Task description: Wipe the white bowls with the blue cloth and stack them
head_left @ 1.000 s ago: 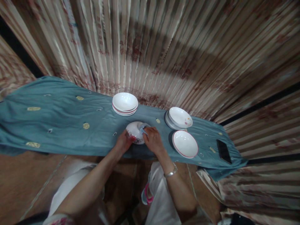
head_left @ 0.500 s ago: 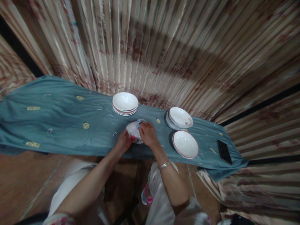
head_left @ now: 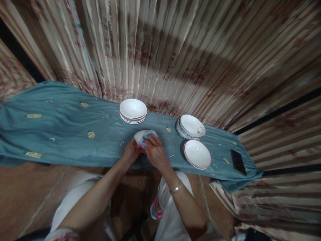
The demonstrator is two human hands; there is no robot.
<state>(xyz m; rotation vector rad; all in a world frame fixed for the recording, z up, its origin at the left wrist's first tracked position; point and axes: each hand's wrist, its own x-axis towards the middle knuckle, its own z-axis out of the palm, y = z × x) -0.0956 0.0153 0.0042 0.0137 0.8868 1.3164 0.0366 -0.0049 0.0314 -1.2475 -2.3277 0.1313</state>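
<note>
A white bowl with a dark and red pattern on its outside is tilted over the near middle of the table. My left hand grips its left edge, fingers closed on it. In my right hand is a light blue cloth, pressed against the bowl's surface. Both hands partly hide the bowl. Just beyond it stands a stack of white bowls, some with red rims.
To the right are another stack of bowls and, nearer me, a red-rimmed bowl. A black phone lies at the right end of the green tablecloth. A pleated curtain hangs behind the table.
My right hand has slid the cloth left and toward me across the bowl, and more of the cloth shows. My left hand keeps its hold on the edge.
</note>
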